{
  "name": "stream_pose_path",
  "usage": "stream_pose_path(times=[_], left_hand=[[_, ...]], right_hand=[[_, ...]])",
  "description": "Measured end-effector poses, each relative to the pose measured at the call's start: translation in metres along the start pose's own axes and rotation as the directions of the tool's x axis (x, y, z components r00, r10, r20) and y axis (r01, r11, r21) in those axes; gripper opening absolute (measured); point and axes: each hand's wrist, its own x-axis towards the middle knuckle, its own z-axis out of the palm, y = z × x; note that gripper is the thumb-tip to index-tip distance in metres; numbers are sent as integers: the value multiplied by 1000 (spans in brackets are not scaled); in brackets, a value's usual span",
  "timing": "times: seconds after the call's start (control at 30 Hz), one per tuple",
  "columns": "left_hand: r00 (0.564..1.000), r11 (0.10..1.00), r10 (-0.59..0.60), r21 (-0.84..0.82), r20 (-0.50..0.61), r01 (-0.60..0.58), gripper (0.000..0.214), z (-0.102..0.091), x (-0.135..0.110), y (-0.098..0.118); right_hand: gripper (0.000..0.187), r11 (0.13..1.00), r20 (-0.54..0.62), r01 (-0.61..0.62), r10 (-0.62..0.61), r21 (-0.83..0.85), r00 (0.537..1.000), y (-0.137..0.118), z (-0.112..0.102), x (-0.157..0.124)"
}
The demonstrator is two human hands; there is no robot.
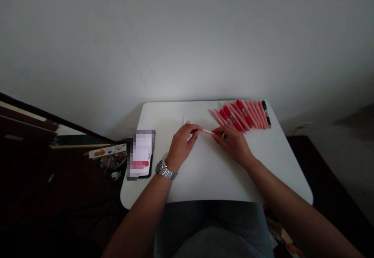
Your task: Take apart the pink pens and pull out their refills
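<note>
A pink pen [207, 131] is held level between both hands over the middle of the white table [204, 180]. My left hand [183, 142], with a metal watch on its wrist, pinches the pen's left end. My right hand [232, 141] pinches its right end with the fingers curled. Just behind my right hand lies a row of several pink and red pens [241, 114], with one black pen [266, 113] at the row's right end.
A phone [141, 153] lies on the table's left edge. A thin white stick [184, 120] lies behind my left hand. Left of the table, dark furniture holds a small printed box [107, 151]. A pale wall stands behind the table.
</note>
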Motion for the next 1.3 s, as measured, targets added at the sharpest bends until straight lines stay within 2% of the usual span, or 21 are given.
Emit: stream_pose_path(times=[0.47, 0.9, 1.3], left_hand=[[1000, 1000, 4, -27, -25, -4, 10, -1, 1, 3], [1000, 999, 10, -49, -19, -11, 12, -2, 2, 4], [999, 999, -39, 19, -36, 40, 15, -3, 1, 2]], right_hand=[[16, 1000, 57, 27, -27, 8, 998, 0, 1, -1], [14, 999, 44, 37, -38, 22, 998, 1, 2, -2], [20, 995, -2, -51, 51, 89, 999, -1, 3, -2]])
